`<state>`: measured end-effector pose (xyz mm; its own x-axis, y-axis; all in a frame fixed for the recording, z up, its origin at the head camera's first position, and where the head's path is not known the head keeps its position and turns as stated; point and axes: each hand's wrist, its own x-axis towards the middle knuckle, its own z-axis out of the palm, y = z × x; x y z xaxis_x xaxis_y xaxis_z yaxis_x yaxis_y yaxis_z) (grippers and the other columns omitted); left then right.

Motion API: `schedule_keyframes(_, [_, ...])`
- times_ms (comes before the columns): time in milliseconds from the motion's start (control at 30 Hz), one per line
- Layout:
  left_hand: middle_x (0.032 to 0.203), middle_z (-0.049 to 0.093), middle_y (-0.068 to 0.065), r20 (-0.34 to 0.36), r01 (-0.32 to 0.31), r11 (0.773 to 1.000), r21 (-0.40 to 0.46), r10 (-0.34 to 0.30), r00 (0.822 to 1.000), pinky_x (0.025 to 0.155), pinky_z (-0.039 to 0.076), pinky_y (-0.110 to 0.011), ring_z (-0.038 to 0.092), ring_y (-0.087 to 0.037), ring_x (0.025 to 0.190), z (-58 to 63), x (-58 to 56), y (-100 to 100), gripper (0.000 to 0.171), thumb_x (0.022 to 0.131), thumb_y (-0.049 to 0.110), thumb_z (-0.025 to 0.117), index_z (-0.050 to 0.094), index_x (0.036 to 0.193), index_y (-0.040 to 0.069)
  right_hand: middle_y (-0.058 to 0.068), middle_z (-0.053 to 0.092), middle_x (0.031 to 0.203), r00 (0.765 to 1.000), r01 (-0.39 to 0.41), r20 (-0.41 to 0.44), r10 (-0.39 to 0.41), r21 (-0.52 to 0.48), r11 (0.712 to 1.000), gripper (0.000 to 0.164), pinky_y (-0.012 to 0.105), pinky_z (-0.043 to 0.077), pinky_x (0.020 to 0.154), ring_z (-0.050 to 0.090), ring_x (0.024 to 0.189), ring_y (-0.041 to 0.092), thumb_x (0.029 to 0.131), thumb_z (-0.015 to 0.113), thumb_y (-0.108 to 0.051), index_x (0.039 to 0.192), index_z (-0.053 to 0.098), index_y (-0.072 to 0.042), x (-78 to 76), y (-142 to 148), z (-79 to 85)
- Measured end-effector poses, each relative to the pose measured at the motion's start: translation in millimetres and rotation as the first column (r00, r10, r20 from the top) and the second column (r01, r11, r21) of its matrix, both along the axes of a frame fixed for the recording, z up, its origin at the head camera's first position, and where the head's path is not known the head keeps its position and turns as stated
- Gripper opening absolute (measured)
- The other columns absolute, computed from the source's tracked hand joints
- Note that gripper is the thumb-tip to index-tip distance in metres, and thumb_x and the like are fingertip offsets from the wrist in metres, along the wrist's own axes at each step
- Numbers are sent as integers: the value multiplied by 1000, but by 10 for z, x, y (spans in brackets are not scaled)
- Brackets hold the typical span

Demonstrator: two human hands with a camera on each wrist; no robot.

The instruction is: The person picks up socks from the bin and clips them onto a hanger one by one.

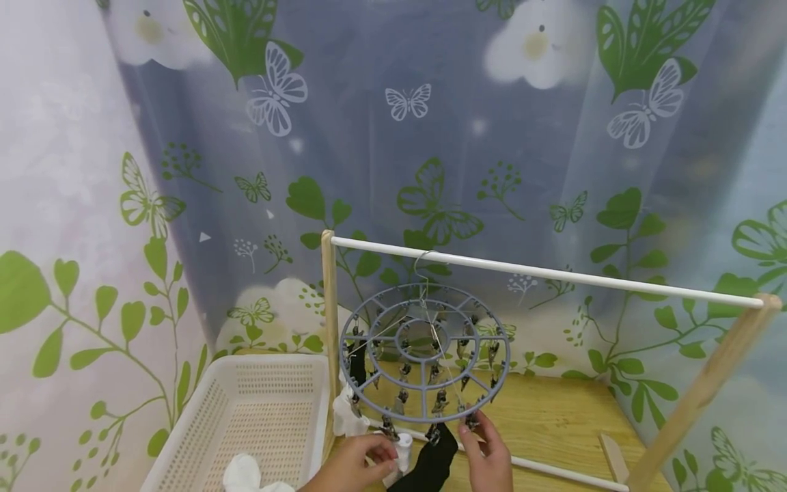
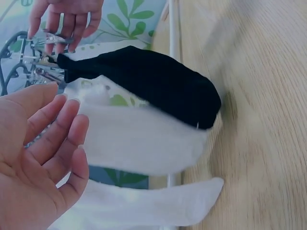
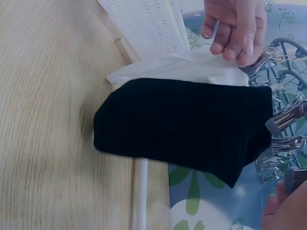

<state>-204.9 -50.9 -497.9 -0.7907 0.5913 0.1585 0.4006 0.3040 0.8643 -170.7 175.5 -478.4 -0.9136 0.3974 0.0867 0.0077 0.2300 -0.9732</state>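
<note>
A round grey clip hanger hangs by its hook from a white rod, with metal clips round its rings. A black sock hangs from a clip at the near rim, between my hands. My right hand pinches another rim clip to the right of it, between thumb and fingers. My left hand is to the left, its fingers loosely bent and holding nothing, near a white sock clipped beside the black one. Another white sock hangs further left.
A white perforated basket stands at the left with white cloth inside. The wooden rack's posts carry the upper white rod; a lower rod runs above the wooden table. Patterned curtains close off the back.
</note>
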Motion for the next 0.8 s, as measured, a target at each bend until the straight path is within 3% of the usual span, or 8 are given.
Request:
schedule_keyframes(100, [85, 67, -3, 37, 5, 1000, 11, -5, 999, 64, 50, -27, 59, -8, 75, -32, -6, -56, 11, 91, 19, 64, 67, 94, 9, 28, 59, 121, 1000, 27, 6, -27, -12, 1000, 47, 44, 48, 81, 59, 100, 35, 98, 53, -29, 133, 49, 2, 3, 10, 16])
schedule_keyframes(200, [83, 67, -2, 44, 1, 1000, 6, -1, 999, 64, 50, -27, 59, -7, 74, -57, -4, -129, 11, 92, 21, 63, 67, 94, 11, 29, 56, 127, 997, 52, -48, -53, -18, 998, 47, 52, 43, 93, 51, 116, 40, 101, 46, -31, 131, 50, 5, 18, 16, 18])
schedule_keyframes(300, [81, 67, -2, 18, -8, 1000, -10, 8, 1000, 63, 50, -26, 59, -6, 72, -61, 4, -219, 11, 92, 21, 63, 66, 93, 11, 27, 62, 118, 990, 85, -115, -85, -6, 996, 39, 43, 45, 91, 56, 109, 31, 102, 45, -24, 122, 57, 7, 19, 27, 9])
schedule_keyframes(467, [76, 67, -7, 11, -22, 999, -30, 22, 1000, 59, 48, -25, 56, -5, 66, -12, -10, -384, 9, 92, 18, 63, 65, 87, 11, 11, 67, 93, 986, 118, -117, -122, -44, 992, 26, 21, 47, 68, 59, 75, 4, 97, 56, -19, 104, 63, 5, -17, 46, 5])
schedule_keyframes(633, [73, 65, -6, -43, -23, 999, -34, 21, 999, 57, 48, -24, 54, -4, 64, 45, -37, -578, 11, 91, 19, 65, 64, 84, 10, 7, 65, 90, 987, 120, -106, -123, -37, 992, 22, 21, 47, 66, 58, 74, 3, 92, 64, -16, 100, 63, 5, -9, 42, 24])
schedule_keyframes(800, [74, 65, 0, -121, -156, 986, -61, 148, 982, 59, 50, -27, 56, -6, 66, 104, -79, -801, 10, 90, 20, 65, 64, 85, 11, -2, 63, 82, 987, 126, -106, -124, 7, 992, 19, 25, 46, 64, 56, 74, 6, 87, 70, -15, 93, 64, 2, 14, 26, 42])
